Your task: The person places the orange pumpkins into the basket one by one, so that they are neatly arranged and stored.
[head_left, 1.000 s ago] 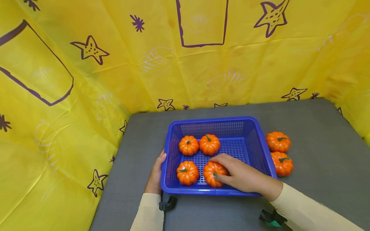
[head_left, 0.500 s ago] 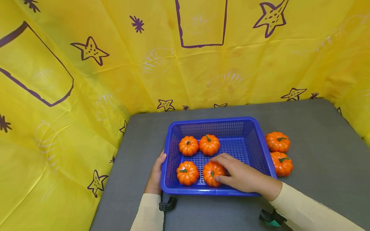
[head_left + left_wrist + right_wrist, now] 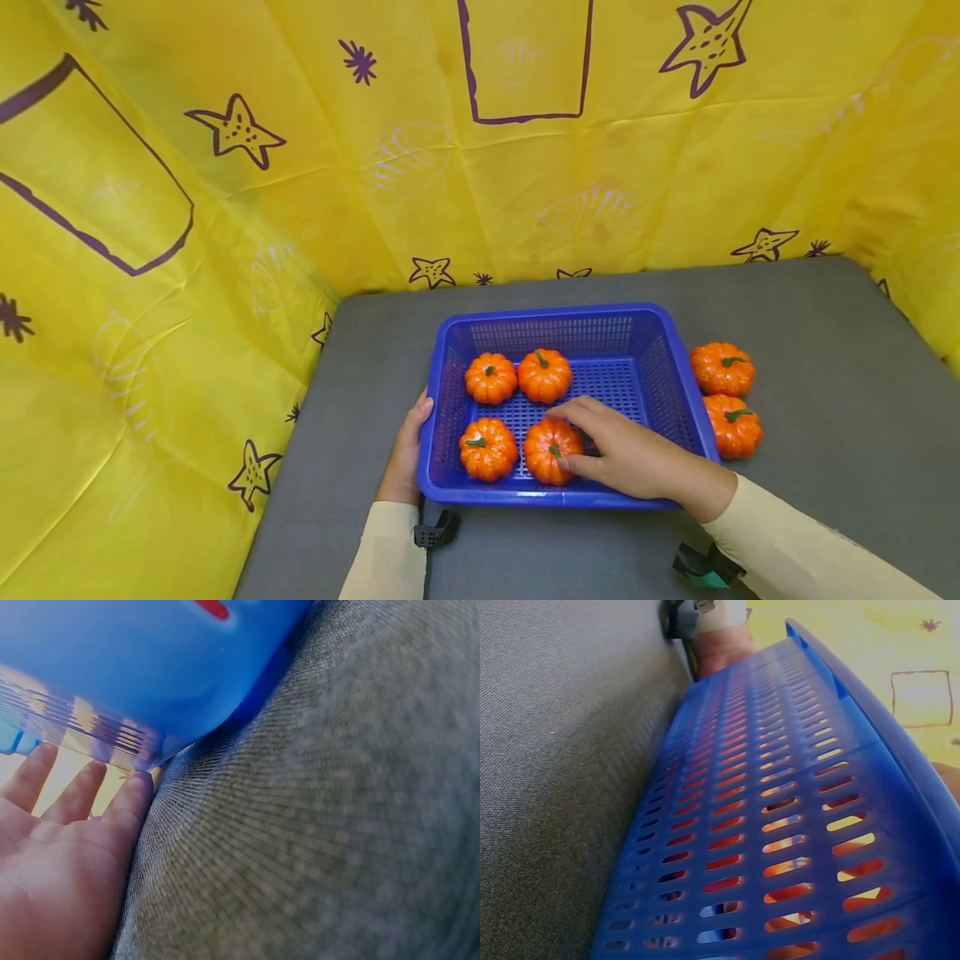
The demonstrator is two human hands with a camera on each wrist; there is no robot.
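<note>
A blue plastic basket (image 3: 555,498) stands on the grey table with several small orange pumpkins in it. My right hand (image 3: 626,454) reaches over the near right rim and holds the front-right pumpkin (image 3: 546,457), thumb by its green stem and fingers around its far side. To the left of that one sits another pumpkin (image 3: 487,450). Two more, a back-left pumpkin (image 3: 491,379) and a pumpkin (image 3: 545,377) beside it, rest farther back. At the basket's left side, my left hand (image 3: 405,454) touches the outer wall; in the left wrist view its fingers (image 3: 79,791) are extended against the slotted side.
Two pumpkins, a far one (image 3: 722,368) and a nearer one (image 3: 732,427), sit on the table (image 3: 825,358) close outside the basket's right wall. A yellow patterned cloth (image 3: 510,192) hangs around the back and sides. A black strap piece (image 3: 437,531) is at the left wrist.
The front-right pumpkin has turned a little and shifted slightly left under my right hand, its stem pointing differently. My left hand and the basket have stayed in place.
</note>
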